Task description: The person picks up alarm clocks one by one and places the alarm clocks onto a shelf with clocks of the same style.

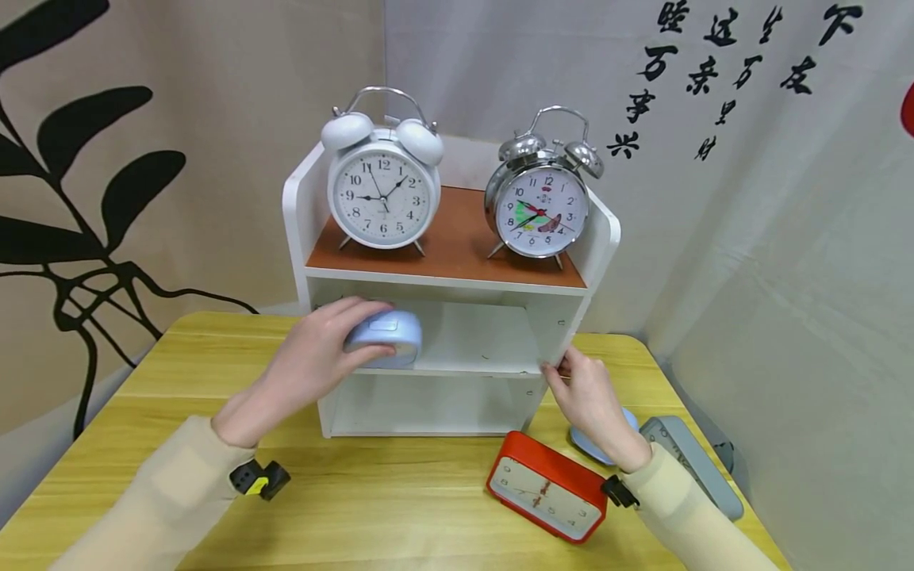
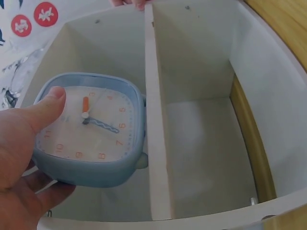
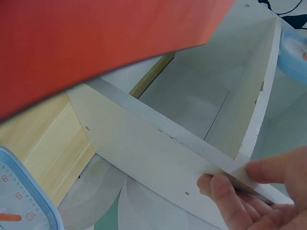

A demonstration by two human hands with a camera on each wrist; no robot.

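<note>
My left hand [image 1: 324,341] grips a light blue alarm clock [image 1: 400,323] at the left part of the white shelf unit's [image 1: 457,281] middle compartment. In the left wrist view the thumb lies over the clock face [image 2: 72,136], with fingers beneath its body, and the clock's feet side is beside the shelf board [image 2: 158,158]. My right hand [image 1: 589,400] pinches the front edge of the right side panel near the middle board. The right wrist view shows that thumb inside the panel [image 3: 144,124] and the fingers outside it.
On the brown top shelf stand a white twin-bell clock [image 1: 384,194] and a silver twin-bell clock [image 1: 543,210]. A red clock [image 1: 550,484], another light blue clock [image 3: 29,196] and a grey clock [image 1: 693,464] lie at the right of the wooden table [image 1: 343,507].
</note>
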